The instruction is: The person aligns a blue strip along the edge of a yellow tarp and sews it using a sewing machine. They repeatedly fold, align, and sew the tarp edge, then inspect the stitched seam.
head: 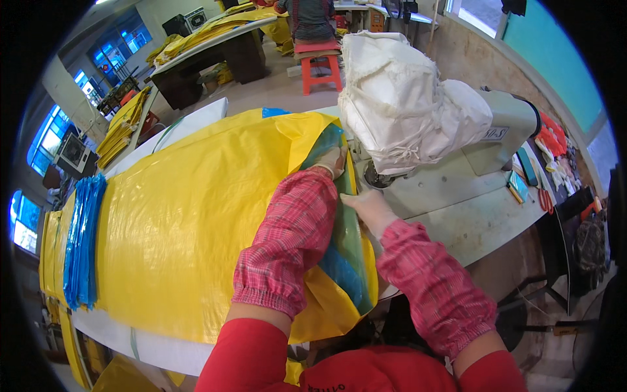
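A large yellow woven plastic sack [196, 206] lies flat before me, its mouth spread at the right end. Inside that mouth shows a translucent blue film liner [343, 279]. My left hand [333, 160], in a pale glove, reaches into the far part of the mouth; its fingertips are partly hidden. With thumb and fingers, my right hand [372, 208] pinches the right edge of the mouth. Just beyond it stands a sewing machine [504, 122], its head wrapped in white woven cloth [392, 98].
A stack of folded blue film [84, 240] lies across the sack's left end. Red-handled scissors [545, 198] and small boxes rest on the machine table [470, 206] at right. Farther off, a person [311, 19] sits on a red stool [318, 63] near a table piled with yellow sacks [205, 36].
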A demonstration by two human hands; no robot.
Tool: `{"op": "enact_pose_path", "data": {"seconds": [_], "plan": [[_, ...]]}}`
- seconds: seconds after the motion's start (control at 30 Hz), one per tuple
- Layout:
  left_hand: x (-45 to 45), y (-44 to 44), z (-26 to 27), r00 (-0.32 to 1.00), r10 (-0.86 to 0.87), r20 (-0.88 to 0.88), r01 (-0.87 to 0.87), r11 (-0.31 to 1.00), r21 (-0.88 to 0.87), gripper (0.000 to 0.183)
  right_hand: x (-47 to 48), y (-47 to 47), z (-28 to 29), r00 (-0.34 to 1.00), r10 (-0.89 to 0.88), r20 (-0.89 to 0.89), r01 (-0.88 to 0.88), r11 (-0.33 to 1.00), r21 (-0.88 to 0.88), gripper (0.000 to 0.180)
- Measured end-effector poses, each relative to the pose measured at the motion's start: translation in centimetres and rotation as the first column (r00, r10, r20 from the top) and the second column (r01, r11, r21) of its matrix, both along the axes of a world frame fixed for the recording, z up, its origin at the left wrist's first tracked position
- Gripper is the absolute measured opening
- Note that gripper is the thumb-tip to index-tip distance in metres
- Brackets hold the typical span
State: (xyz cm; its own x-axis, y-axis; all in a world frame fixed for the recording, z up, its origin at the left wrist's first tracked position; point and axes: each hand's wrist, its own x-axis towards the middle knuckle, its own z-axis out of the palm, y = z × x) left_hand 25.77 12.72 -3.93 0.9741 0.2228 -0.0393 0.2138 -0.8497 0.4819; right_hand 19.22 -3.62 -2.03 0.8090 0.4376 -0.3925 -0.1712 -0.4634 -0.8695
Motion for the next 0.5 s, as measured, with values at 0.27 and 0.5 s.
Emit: {"op": "enact_pose_path", "data": {"seconds": [0.27,0.5], "plan": [[-0.8,-0.7,0.5,0.993,-0.037,0.113,0.021,0.990,0.139,0.029,-9.2,-5.1,-2.4,0.337,0.251,0.907,0.054,0.957,-0.285,0.013],[2.0,2.0,-0.6,0.991,-0.128,-0.039,0.131,0.988,0.083,0.042,-13.8,-7.8,-3.0,0.451,0.511,0.732,-0.005,0.821,-0.570,0.034]]}}
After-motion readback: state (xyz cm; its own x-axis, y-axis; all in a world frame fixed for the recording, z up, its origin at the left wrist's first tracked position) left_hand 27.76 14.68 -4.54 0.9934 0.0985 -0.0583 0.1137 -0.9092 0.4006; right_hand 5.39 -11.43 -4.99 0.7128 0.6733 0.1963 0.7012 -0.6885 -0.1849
